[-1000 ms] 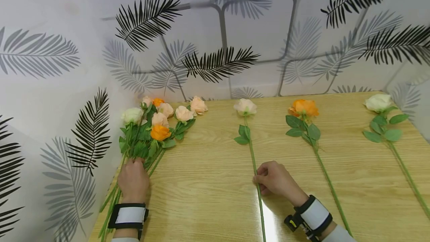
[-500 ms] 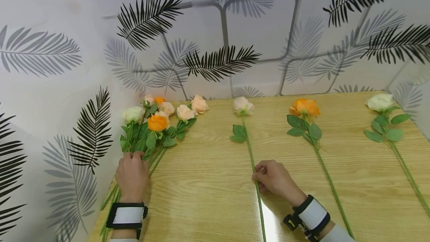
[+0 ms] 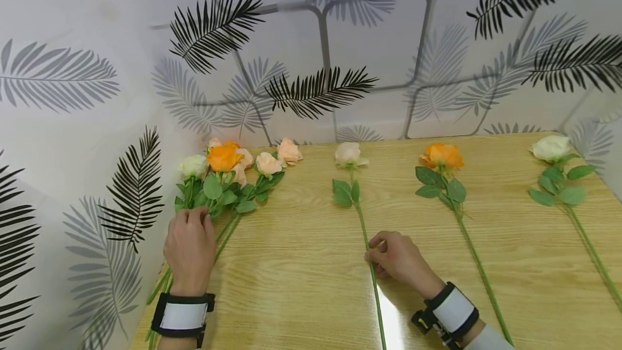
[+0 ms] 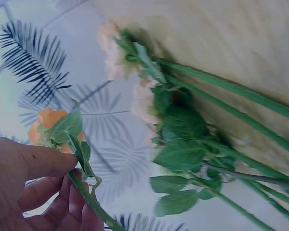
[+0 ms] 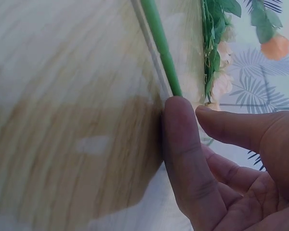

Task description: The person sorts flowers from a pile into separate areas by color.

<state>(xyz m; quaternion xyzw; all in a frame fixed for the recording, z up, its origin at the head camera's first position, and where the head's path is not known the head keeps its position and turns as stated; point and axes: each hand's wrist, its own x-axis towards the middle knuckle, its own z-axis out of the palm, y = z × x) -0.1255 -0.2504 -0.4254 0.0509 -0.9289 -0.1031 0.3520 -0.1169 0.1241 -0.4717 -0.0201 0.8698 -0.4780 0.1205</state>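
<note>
My left hand (image 3: 190,247) pinches the stem of an orange rose (image 3: 223,156) just under its leaves. In the left wrist view the thumb lies against that stem and the orange bloom (image 4: 43,126) stands apart from the other flowers. Beneath it lies a bunch of peach roses (image 3: 268,163) and a white rose (image 3: 193,166), their stems partly hidden by the hand. My right hand (image 3: 398,261) holds the stem of a pale pink rose (image 3: 349,154) between thumb and index finger. In the right wrist view this green stem (image 5: 161,43) runs to the index fingertip, close above the table.
Another orange rose (image 3: 441,155) lies on the wooden table (image 3: 301,263) to the right. Farther right lies a white rose (image 3: 551,148). A leaf-patterned wall (image 3: 369,47) borders the table at the back and left.
The orange rose in my left hand has risen away from the bunch, toward the back. The pale pink bloom has shifted slightly left and turned, while my right hand has stayed nearly still.
</note>
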